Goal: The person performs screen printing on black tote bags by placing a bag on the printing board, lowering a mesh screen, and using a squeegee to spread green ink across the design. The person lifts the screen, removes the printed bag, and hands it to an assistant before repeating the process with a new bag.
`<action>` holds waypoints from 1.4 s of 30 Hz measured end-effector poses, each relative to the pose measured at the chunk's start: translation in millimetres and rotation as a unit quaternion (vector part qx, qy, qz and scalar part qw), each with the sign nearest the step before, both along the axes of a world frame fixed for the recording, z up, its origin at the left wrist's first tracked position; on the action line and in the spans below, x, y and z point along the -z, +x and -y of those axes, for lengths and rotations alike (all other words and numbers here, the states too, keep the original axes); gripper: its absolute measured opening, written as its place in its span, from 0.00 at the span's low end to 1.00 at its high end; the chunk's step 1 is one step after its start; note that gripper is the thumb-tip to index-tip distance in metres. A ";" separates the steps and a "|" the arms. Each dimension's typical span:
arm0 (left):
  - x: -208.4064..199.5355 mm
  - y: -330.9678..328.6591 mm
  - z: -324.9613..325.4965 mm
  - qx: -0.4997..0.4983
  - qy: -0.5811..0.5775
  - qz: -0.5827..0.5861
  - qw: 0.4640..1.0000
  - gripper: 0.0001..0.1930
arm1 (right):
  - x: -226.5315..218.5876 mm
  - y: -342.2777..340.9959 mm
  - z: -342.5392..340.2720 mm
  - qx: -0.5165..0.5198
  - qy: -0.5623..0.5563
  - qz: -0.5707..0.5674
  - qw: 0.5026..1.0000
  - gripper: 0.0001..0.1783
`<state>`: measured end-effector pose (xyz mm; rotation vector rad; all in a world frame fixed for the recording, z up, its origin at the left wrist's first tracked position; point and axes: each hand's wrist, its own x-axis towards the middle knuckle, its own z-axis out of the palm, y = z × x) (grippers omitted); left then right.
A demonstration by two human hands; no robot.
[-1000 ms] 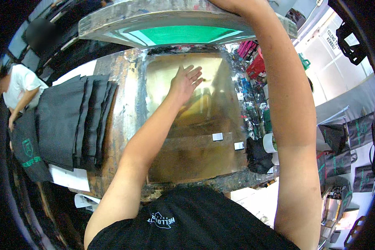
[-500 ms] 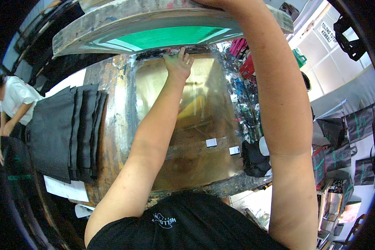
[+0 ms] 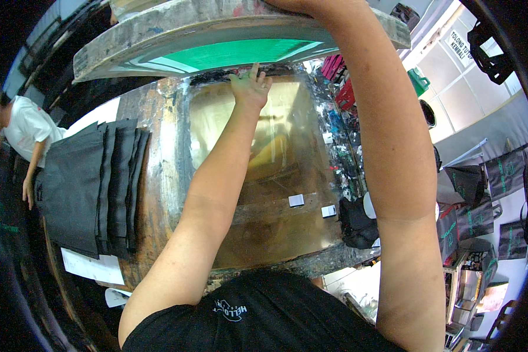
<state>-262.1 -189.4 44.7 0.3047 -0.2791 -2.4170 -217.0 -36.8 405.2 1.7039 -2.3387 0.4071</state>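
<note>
A raised screen printing frame (image 3: 217, 26) spans the top of the view, tilted up, with green mesh (image 3: 234, 54) showing on its underside. My right hand (image 3: 292, 5) grips the frame's upper edge; most of its fingers lie beyond the picture's border. Stretched forward, my left hand (image 3: 252, 91) has its fingers spread and holds nothing. It is over the far end of the shiny, brownish printing board (image 3: 258, 226), just below the mesh; whether it touches anything is unclear. Two small white pieces (image 3: 296, 200) (image 3: 328, 210) lie on the board's near right part.
Left of the board lies a stack of black fabric pieces (image 3: 76, 188), partly over white paper (image 3: 91, 267). Paint-stained ground with a black cloth (image 3: 358, 223) borders the right side. A person in a white shirt (image 3: 29, 129) stands far left. Black bags (image 3: 507, 173) hang at right.
The person at the left has shifted, with an arm now hanging lower. My left hand has risen very slightly; my right hand stays on the frame.
</note>
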 end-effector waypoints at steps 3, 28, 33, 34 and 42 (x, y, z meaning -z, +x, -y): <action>-0.8 1.4 -2.3 0.001 -0.003 -0.003 1.000 0.44 | 4.2 -2.1 1.0 -0.003 -0.024 -0.023 0.999 0.45; 6.1 2.9 1.6 -0.002 0.025 -0.019 0.999 0.46 | 5.8 -1.8 -1.8 -0.003 -0.014 -0.023 1.000 0.45; 16.0 3.0 11.4 0.010 0.025 -0.038 0.999 0.48 | 5.7 -0.9 -1.4 -0.010 -0.018 -0.013 1.000 0.44; 15.8 2.2 10.7 0.010 0.031 -0.036 0.999 0.48 | 5.9 -1.3 -1.5 -0.008 -0.017 -0.015 1.000 0.44; 13.3 0.5 10.3 0.008 0.015 0.003 1.000 0.50 | 7.8 -2.1 -0.2 -0.003 -0.027 -0.029 0.999 0.45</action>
